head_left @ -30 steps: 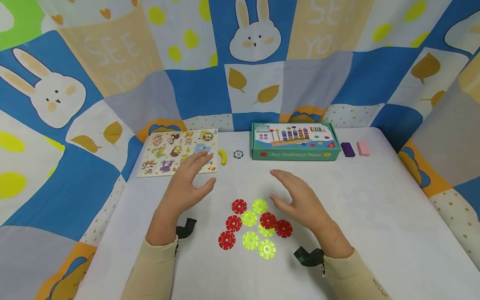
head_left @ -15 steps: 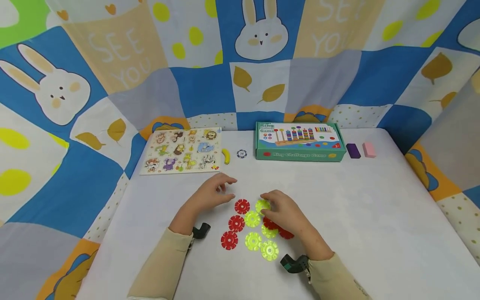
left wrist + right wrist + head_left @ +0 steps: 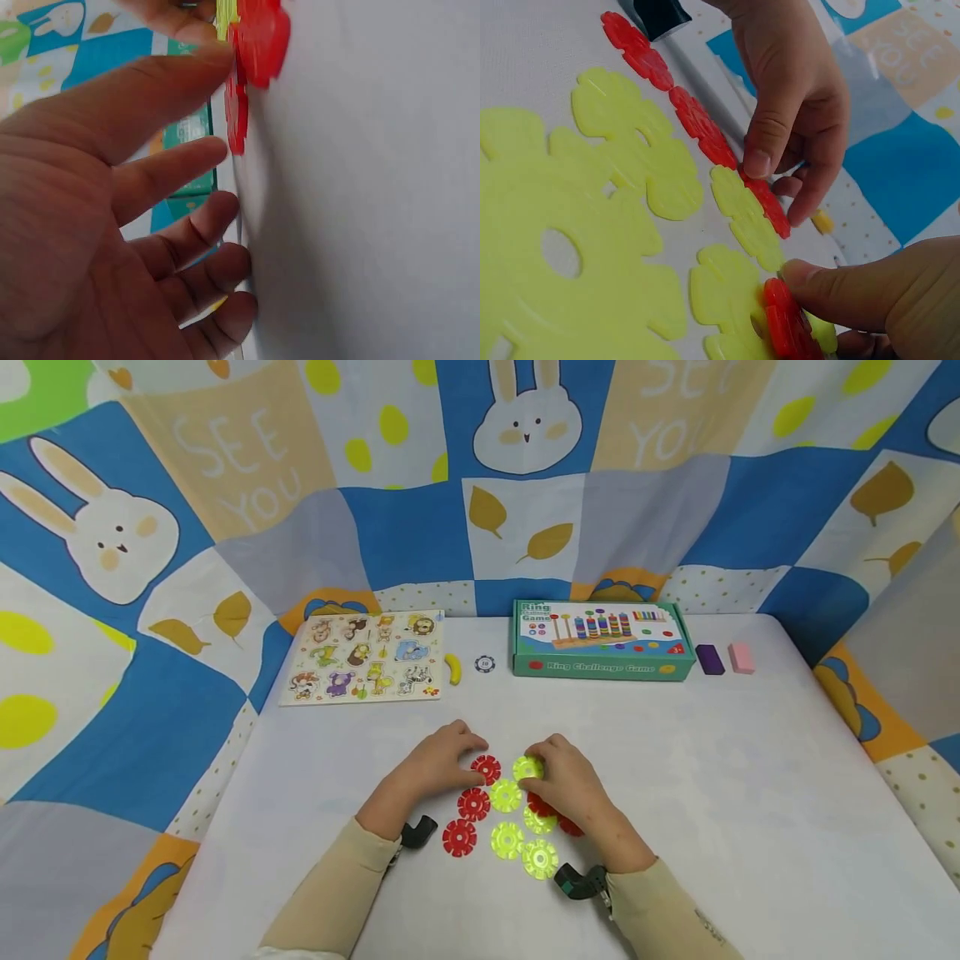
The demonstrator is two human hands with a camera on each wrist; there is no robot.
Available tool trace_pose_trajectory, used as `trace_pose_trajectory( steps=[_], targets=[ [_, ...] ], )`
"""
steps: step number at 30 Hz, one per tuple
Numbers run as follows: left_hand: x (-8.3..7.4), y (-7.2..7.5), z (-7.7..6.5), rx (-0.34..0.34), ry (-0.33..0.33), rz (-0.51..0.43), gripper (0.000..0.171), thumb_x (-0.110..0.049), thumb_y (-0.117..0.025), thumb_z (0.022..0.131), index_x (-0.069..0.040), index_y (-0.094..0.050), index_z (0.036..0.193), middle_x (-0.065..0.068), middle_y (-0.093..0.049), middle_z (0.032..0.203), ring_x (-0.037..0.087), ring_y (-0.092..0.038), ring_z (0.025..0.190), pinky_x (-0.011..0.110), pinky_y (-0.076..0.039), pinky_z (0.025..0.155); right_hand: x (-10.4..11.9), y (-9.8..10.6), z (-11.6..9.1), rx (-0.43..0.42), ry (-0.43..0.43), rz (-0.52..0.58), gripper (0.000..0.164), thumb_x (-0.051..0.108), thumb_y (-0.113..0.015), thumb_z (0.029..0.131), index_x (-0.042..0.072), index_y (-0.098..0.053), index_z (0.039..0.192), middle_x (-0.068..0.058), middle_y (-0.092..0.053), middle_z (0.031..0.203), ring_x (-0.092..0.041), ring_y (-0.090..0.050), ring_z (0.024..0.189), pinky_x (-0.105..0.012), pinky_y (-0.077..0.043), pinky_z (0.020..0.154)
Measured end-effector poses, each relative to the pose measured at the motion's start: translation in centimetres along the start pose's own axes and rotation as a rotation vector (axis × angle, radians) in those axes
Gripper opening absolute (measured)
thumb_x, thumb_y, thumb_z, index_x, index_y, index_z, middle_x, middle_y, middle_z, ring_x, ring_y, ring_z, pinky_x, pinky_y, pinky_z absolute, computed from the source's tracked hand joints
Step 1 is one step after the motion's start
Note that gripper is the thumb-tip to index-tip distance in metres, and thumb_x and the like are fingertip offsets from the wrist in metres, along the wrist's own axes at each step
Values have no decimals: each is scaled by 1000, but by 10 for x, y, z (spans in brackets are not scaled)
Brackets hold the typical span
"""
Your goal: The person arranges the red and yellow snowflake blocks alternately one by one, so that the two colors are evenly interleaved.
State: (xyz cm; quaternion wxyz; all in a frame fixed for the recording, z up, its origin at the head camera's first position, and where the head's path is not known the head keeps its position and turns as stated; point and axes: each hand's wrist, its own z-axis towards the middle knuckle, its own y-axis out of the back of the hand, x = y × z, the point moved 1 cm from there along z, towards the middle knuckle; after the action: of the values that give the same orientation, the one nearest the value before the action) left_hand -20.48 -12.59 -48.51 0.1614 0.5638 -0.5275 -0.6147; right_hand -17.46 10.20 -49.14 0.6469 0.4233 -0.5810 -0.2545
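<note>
Several notched plastic interlocking discs, red and yellow-green, lie on the white table. My left hand (image 3: 433,766) is at the farthest red disc (image 3: 487,768), its thumb and index fingertips right at opposite edges. In the left wrist view the other fingers (image 3: 225,259) are spread and loosely bent. My right hand (image 3: 572,777) pinches the farthest yellow-green disc (image 3: 528,767) between thumb and fingers. Beneath that hand, a red disc (image 3: 791,326) overlaps a yellow-green disc (image 3: 724,296). Another yellow-green disc (image 3: 506,796) lies between the hands, with further discs nearer me.
Along the back stand an animal puzzle board (image 3: 363,657), a yellow banana piece (image 3: 453,668), a round "10" chip (image 3: 485,664) and a green Ring Challenge Game box (image 3: 603,642). Purple (image 3: 709,660) and pink blocks (image 3: 741,658) lie right of it. A patterned cloth (image 3: 525,543) hangs behind.
Both hands have come down and inward from above the table. My right hand reached the yellow-green disc first; my left then moved right to the red disc. The discs lie as before.
</note>
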Motion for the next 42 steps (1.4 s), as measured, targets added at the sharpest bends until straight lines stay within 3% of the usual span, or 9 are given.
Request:
trace_pose_trajectory(
  steps=[11, 23, 32, 37, 42],
  targets=[
    [-3, -7, -1, -30, -24, 71, 45, -44, -77, 74, -32, -64, 115, -7, -44, 102, 13, -43, 90, 29, -42, 72, 0, -2, -1, -1, -74, 43, 48, 35, -83, 70, 8, -64, 105, 0, -51, 92, -15, -48, 79, -31, -48, 74],
    [-9, -8, 1, -23, -10, 18, 40, -37, -77, 74, -20, -60, 105, -5, -46, 108, 15, -39, 99, 32, -40, 82, -2, 0, 1, 55, -44, -4, 50, 38, -84, 68, 8, -61, 102, 1, -48, 85, -14, -47, 73, -28, -45, 69],
    [-19, -12, 0, 37, -2, -50, 43, -27, -75, 77, -22, -54, 114, -6, -53, 101, 13, -46, 91, 30, -45, 73, -1, 4, 4, 116, -42, -32, 50, 37, -84, 67, 10, -57, 100, 1, -48, 86, -14, -48, 74, -28, -46, 69],
    [-21, -12, -3, 50, -68, 52, 48, -30, -72, 81, -23, -59, 127, -8, -58, 109, 10, -49, 93, 30, -45, 79, 0, 5, 3, 158, -6, 20, 49, 33, -83, 69, 16, -51, 102, 6, -52, 83, -13, -50, 73, -29, -45, 66],
    [-23, -9, -4, 73, -105, 134, 51, -32, -73, 80, -22, -60, 127, -10, -54, 98, 9, -48, 84, 24, -44, 69, -1, 5, 0, 143, 43, 13, 45, 35, -82, 71, 22, -53, 103, 12, -55, 83, -9, -51, 75, -29, -45, 67]
  ],
)
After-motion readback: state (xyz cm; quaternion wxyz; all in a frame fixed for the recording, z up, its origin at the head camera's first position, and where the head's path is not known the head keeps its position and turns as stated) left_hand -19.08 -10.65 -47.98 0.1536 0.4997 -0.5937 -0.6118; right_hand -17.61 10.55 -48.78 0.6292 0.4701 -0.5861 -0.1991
